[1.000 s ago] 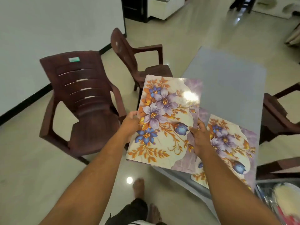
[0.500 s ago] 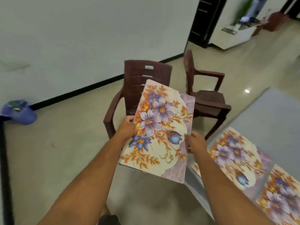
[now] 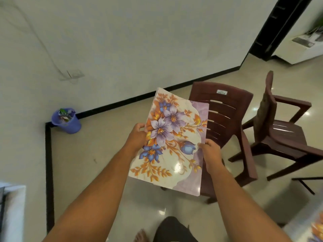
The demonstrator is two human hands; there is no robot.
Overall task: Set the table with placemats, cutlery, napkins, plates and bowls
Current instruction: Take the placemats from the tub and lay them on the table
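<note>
My view swung left off the table since a moment ago, floral placemat (image 3: 172,142) still in the air before the brown chair (image 3: 225,117), my left hand (image 3: 137,139) and right hand (image 3: 210,154) gripping its side edges, another mat (image 3: 317,227) cut off at bottom right.

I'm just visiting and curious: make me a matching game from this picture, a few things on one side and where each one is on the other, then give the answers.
Things:
1. floral placemat
2. blue bin
3. nearer brown chair
4. left hand

Places:
A. in the corner of the floor by the wall
B. gripping the mat's left edge
C. held up between both hands
D. behind the mat, its back showing a small white label

Pairs: 1-C, 2-A, 3-D, 4-B
</note>
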